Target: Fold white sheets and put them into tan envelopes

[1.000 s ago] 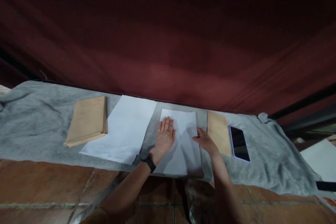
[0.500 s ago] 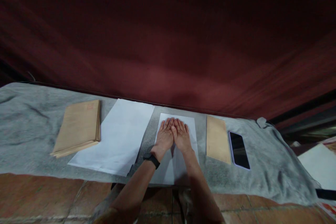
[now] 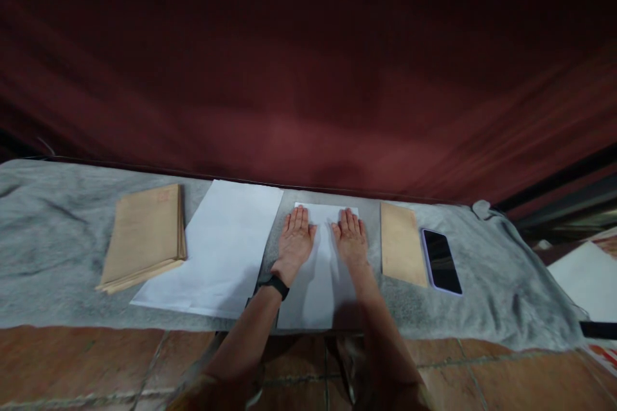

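Note:
A sheet of white paper lies in front of me on the grey cloth, with a faint lengthwise line down its middle. My left hand rests flat on its left side, fingers pointing away from me and thumb out. On the right side of the same sheet, my right hand is pressed flat in the same way. Neither hand grips anything. A dark watch is on my left wrist. The paper's far edge shows just beyond the fingertips.
Larger white paper lies to the left, partly under a stack of brown envelopes. One brown envelope and a phone lie to the right. A grey cloth covers the narrow table; a dark red curtain hangs behind.
My hands were together at the middle of the sheet; they have slid apart, the left one toward the left edge and the right one toward the right edge.

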The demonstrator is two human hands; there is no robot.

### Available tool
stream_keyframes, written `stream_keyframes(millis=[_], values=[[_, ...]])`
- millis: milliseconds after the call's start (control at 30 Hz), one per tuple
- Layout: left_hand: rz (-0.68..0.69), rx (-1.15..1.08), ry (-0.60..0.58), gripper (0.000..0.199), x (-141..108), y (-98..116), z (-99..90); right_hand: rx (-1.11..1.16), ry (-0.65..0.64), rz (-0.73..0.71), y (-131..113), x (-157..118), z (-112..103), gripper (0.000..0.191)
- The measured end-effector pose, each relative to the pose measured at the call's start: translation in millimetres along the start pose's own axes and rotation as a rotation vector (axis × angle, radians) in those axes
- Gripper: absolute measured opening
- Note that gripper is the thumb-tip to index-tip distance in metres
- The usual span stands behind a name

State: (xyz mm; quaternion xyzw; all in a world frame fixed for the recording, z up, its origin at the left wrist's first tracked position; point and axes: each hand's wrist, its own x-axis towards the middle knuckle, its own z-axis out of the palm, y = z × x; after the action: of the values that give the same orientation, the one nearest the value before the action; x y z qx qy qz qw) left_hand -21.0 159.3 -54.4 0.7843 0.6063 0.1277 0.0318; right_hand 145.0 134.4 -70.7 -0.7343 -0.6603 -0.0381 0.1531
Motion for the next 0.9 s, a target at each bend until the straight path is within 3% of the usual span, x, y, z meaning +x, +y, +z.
stream_keyframes(millis=[300,433,667,767,900], values=[[-0.007,0.003,0.030,0.062,-5.7,-11.2,-2.1,-0.021,0.070,0.071,18.0,-14.0,-5.4,0.064],[-0.023,0.005,0.065,0.062,-14.5,-2.4,-6.8,0.013,0.068,0.107,9.2,-22.6,-14.1,0.063],[0.338,0.000,0.087,0.063,-73.5,25.4,2.4,0.203,-0.059,-0.178,-30.9,-67.4,-22.2,0.056],[0.365,0.037,0.068,0.065,-87.7,19.3,4.7,0.186,-0.053,-0.247,-30.6,-85.1,-22.2,0.055],[0.320,0.043,0.070,0.060,-88.3,6.4,-1.9,0.122,-0.006,-0.250,-14.3,-92.6,-24.1,0.059]])
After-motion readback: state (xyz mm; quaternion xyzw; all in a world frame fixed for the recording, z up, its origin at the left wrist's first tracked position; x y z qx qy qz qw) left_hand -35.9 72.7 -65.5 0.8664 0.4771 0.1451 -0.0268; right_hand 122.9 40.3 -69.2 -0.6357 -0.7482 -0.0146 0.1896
